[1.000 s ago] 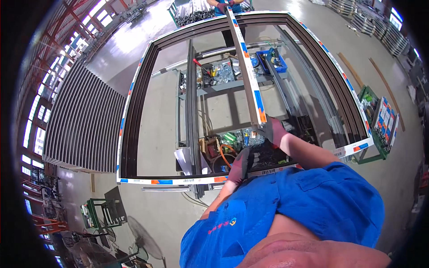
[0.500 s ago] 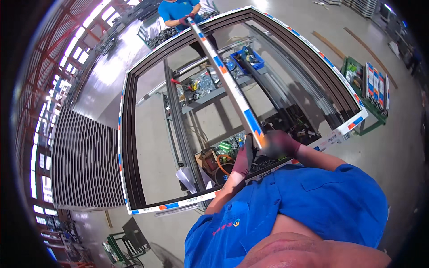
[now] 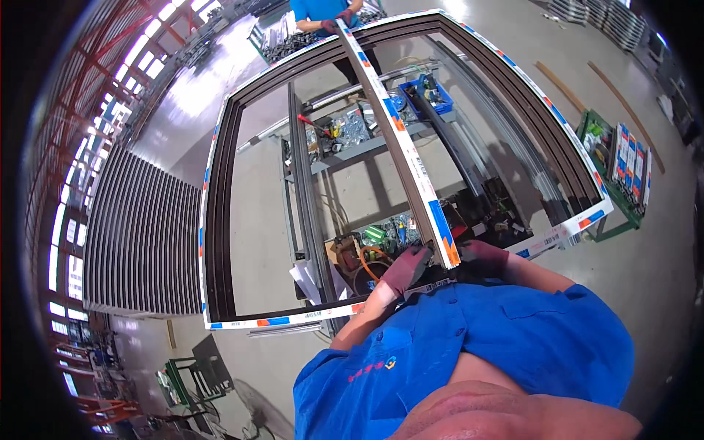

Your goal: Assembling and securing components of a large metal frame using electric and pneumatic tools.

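A long aluminium profile bar (image 3: pixel 409 163), brown on its side and covered with white, blue and orange film on top, slopes across a large rectangular window frame (image 3: pixel 203 253). My left hand (image 3: pixel 407 268), in a dark red and black glove, closes on the left side of its near end. On the other side, my right hand (image 3: pixel 482 258), gloved alike, grips the same end; its fingertips are partly hidden. A co-worker's gloved hands (image 3: pixel 337 20) hold the far end at the opposite side of the frame.
Beneath the frame stands a grey workbench (image 3: pixel 352 155) with small hardware and a blue bin (image 3: pixel 429 97). Stacked dark profiles (image 3: pixel 143 235) lie at the left. A green cart (image 3: pixel 612 198) with wrapped pieces is at the right, near wooden strips (image 3: pixel 623 110) on the floor.
The bar's near end has come closer to my body and lower, toward the frame's near edge. Both my hands moved with it. The view has shifted slightly.
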The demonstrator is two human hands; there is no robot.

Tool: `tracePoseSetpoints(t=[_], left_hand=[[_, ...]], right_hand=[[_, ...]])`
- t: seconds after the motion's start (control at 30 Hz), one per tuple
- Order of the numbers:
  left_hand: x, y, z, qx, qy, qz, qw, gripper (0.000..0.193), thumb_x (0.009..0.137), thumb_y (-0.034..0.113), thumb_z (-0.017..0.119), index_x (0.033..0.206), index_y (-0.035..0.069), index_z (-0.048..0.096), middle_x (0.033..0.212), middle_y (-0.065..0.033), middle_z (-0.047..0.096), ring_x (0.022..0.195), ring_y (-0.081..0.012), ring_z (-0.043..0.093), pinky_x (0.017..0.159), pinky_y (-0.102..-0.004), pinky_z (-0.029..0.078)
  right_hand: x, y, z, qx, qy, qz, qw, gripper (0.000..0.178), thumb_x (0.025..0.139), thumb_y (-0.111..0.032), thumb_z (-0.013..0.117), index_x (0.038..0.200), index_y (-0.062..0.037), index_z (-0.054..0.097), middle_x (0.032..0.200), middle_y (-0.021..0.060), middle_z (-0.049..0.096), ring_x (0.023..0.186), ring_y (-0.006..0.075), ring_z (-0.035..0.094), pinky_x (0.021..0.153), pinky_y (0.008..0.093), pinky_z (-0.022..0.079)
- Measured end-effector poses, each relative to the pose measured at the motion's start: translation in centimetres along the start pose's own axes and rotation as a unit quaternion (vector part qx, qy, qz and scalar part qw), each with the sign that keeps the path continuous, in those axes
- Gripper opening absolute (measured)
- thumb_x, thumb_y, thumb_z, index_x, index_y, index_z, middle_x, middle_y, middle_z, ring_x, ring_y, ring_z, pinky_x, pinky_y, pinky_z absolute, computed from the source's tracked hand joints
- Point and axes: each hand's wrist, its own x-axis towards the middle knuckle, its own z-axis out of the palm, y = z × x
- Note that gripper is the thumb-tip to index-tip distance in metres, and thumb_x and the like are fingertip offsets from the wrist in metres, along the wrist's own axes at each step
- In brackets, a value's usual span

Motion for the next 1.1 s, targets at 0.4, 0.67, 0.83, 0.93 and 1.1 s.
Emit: tracePoseSetpoints(t=[0.4,0.67,0.83,0.93,1.1], left_hand=[[-1.8,-0.1,3.9,-0.163,0.004,-0.009,0.987,0.050,0.104,0.017,0.064,0.152,0.004,0.061,0.137,-0.0256,0.071,0.124,-0.0448,0.070,0.105,-0.0454,0.059],[-1.7,2.6,-0.5,-0.134,-0.024,0.067,0.988,0.045,0.105,0.013,0.063,0.149,0.001,0.064,0.146,-0.0287,0.066,0.129,-0.0442,0.069,0.108,-0.0442,0.058],[-0.3,7.3,-2.7,-0.162,0.016,0.064,0.985,0.034,0.099,0.014,0.073,0.129,0.000,0.070,0.123,-0.0240,0.075,0.114,-0.0462,0.074,0.094,-0.0499,0.061],[0.0,8.0,-2.2,-0.133,0.031,0.069,0.988,0.032,0.096,0.016,0.076,0.123,0.000,0.071,0.116,-0.0228,0.076,0.104,-0.0435,0.076,0.087,-0.0497,0.060],[0.0,9.5,-1.1,-0.343,-0.085,-0.068,0.933,0.024,0.098,0.018,0.073,0.115,0.000,0.072,0.104,-0.0215,0.073,0.100,-0.0419,0.073,0.087,-0.0474,0.061]], right_hand=[[-2.9,-4.3,2.5,0.079,0.018,0.087,0.993,0.026,0.108,-0.023,0.071,0.124,-0.0044,0.078,0.109,0.0061,0.080,0.099,0.0150,0.075,0.089,0.0358,0.060],[-3.2,-5.9,-0.6,-0.215,-0.069,0.057,0.972,0.029,0.109,-0.028,0.068,0.115,-0.0013,0.079,0.094,0.0100,0.082,0.082,0.0185,0.074,0.079,0.0374,0.059],[-4.0,-6.8,-0.2,-0.231,-0.018,0.069,0.970,0.031,0.108,-0.028,0.070,0.112,0.0016,0.078,0.093,0.0163,0.082,0.091,0.0238,0.081,0.082,0.0413,0.061],[-2.4,-1.8,-1.4,-0.504,0.066,-0.091,0.856,0.033,0.109,-0.027,0.069,0.122,0.0024,0.076,0.104,0.0185,0.083,0.098,0.0204,0.081,0.085,0.0366,0.061],[-1.4,0.3,-0.2,0.095,0.254,-0.060,0.961,0.044,0.116,-0.040,0.059,0.138,-0.0032,0.070,0.127,0.0079,0.077,0.118,0.0166,0.072,0.102,0.0375,0.056]])
